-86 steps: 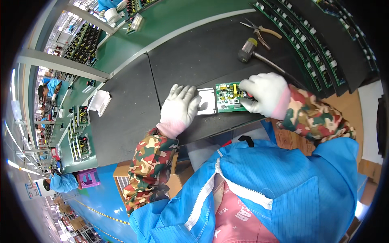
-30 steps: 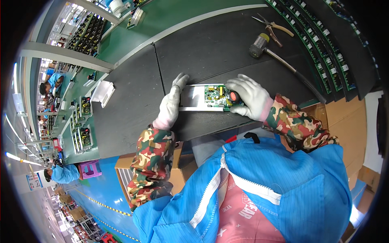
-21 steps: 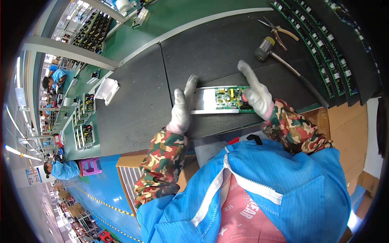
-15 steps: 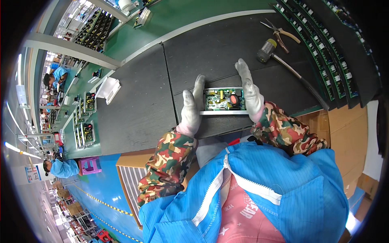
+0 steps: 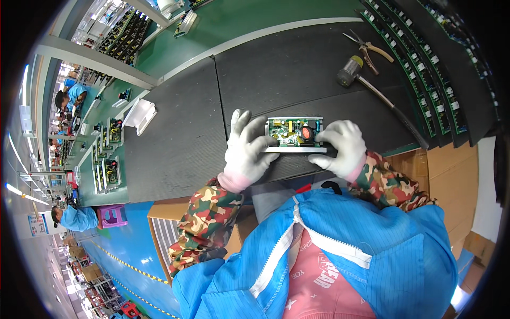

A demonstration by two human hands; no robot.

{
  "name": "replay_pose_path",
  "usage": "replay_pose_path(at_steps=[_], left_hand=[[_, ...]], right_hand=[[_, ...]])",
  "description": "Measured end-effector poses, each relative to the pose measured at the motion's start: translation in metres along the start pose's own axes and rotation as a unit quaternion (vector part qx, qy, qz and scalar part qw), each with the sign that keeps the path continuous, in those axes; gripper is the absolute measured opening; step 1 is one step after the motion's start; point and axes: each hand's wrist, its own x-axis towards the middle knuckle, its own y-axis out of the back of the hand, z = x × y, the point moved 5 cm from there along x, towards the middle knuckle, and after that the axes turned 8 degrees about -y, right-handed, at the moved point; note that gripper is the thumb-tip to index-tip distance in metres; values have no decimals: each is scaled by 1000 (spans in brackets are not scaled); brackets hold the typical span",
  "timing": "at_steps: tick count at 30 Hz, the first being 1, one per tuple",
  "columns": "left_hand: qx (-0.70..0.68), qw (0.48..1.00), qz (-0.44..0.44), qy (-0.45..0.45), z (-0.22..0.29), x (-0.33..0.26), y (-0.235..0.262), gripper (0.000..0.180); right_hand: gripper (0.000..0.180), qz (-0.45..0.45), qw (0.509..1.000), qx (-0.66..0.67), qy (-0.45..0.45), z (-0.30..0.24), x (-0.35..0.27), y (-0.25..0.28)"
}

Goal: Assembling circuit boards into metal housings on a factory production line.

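Note:
A green circuit board in a silver metal frame (image 5: 295,150) lies on the black mat in front of me, crowded with components and a round black part with a red top (image 5: 306,133). My left hand (image 5: 247,148), in a white glove, grips the left end of the frame's near rail between thumb and finger, its other fingers loosely raised. At the right end, my gloved right hand (image 5: 344,148) pinches the same rail, thumb on the near side and fingers curled over the board's edge. The fingertips are partly hidden.
Beyond my right hand lie a mallet (image 5: 381,95) and pliers (image 5: 367,51). Racks of circuit boards (image 5: 425,69) stand at the far right. A white metal bracket (image 5: 140,116) sits at the mat's left edge, near more framed boards (image 5: 110,173). Co-workers in blue (image 5: 79,218) are at left.
Both hands were upright and flat against the board's ends, fingers stretched out. They have turned down and their fingers have bent round the frame's near corners. The board has hardly moved.

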Motion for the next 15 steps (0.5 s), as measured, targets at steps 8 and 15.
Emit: replay_pose_path(at_steps=[8,15], left_hand=[[57,996,-38,-57,21,34,11,34],[-8,996,39,-78,29,36,3,32]], right_hand=[[29,-8,1000,9,12,2,2,-12],[75,-69,994,-83,-24,-20,22,4]])
